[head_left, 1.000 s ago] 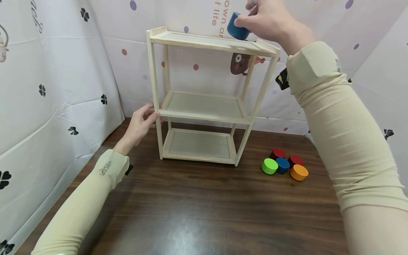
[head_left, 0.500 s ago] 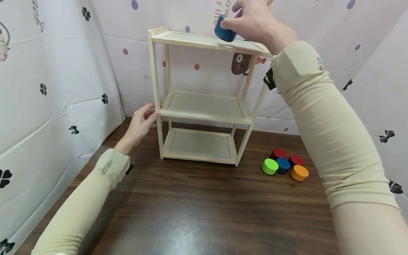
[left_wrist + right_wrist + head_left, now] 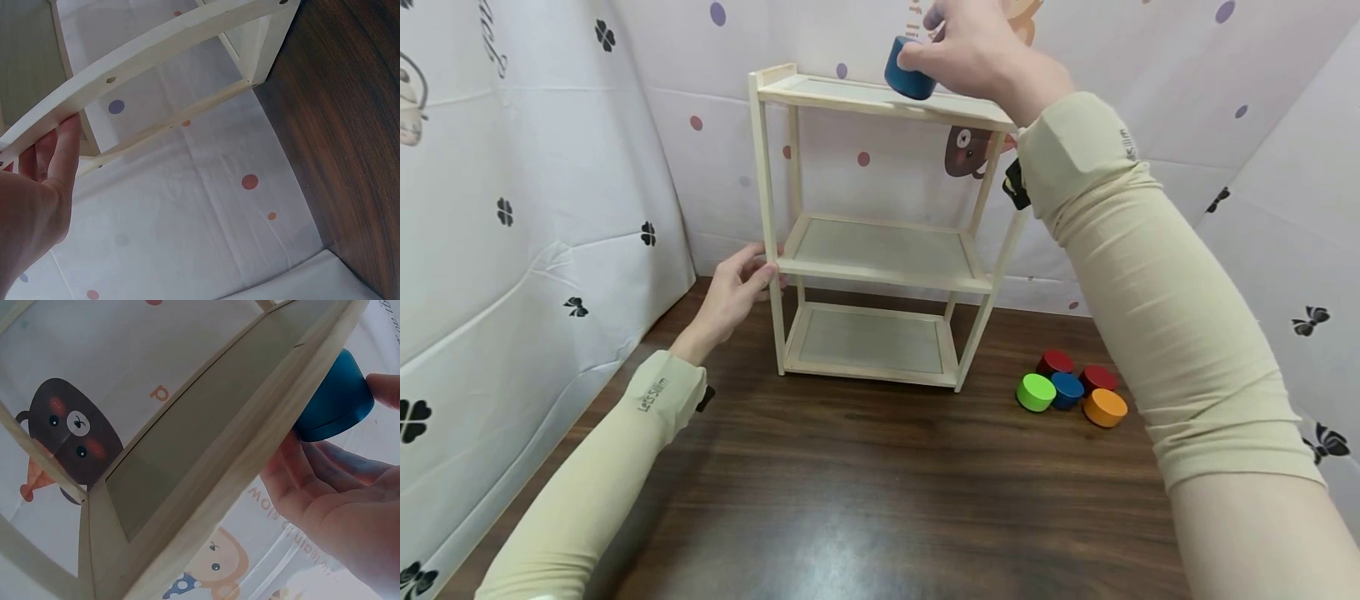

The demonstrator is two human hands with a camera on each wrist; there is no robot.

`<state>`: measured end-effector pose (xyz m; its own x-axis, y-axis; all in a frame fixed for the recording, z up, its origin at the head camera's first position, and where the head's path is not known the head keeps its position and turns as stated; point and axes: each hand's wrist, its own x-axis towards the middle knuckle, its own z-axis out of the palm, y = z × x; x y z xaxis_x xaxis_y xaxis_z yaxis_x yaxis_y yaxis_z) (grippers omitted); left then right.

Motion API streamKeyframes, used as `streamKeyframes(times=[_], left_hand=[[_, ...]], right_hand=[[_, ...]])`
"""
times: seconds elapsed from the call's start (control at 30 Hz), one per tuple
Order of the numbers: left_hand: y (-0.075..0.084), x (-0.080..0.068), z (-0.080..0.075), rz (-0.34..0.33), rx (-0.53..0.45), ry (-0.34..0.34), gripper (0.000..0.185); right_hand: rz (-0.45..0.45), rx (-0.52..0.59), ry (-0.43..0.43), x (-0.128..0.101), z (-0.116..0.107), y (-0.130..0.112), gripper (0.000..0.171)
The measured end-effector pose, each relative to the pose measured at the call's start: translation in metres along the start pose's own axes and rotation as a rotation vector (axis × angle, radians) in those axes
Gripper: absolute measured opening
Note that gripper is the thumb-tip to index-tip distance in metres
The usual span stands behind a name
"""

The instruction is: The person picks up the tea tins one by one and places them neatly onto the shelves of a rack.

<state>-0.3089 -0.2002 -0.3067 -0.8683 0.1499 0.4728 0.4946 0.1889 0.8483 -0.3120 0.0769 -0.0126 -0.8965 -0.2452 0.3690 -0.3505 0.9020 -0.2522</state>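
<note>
Gleaming at upper centre, a squat blue cylinder (image 3: pixel 904 77) was pinched by right fingers (image 3: pixel 917 57); left fingers (image 3: pixel 758 282) gripped the rack (image 3: pixel 883 250).

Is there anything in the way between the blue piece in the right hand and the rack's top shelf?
Nothing visible stands between them. The right hand holds the blue piece up by the top shelf; whether the two touch, I can't tell.

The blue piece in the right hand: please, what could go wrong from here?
The blue piece, pinched by the right hand near the top shelf, might slip and fall. The right sleeve overlaps the right end of the rack in the head view and could perhaps bump it. The left hand holds only the left side, so the rack might then shift.
</note>
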Motion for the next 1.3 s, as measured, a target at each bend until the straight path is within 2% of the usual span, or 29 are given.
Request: streamKeyframes(times=[0.3, 0.53, 1.3], left_hand=[[0.001, 0.001, 0.002, -0.019, -0.015, 0.016, 0.039], [0.002, 0.002, 0.004, -0.017, -0.013, 0.015, 0.038], [0.001, 0.000, 0.003, -0.005, 0.020, 0.015, 0.039]], right_hand=[[-0.046, -0.029, 0.003, 0.001, 0.004, -0.007, 0.064], [-0.036, -0.044, -0.005, 0.001, 0.005, -0.011, 0.063], [-0.082, -0.079, -0.005, 0.004, 0.010, -0.013, 0.062]])
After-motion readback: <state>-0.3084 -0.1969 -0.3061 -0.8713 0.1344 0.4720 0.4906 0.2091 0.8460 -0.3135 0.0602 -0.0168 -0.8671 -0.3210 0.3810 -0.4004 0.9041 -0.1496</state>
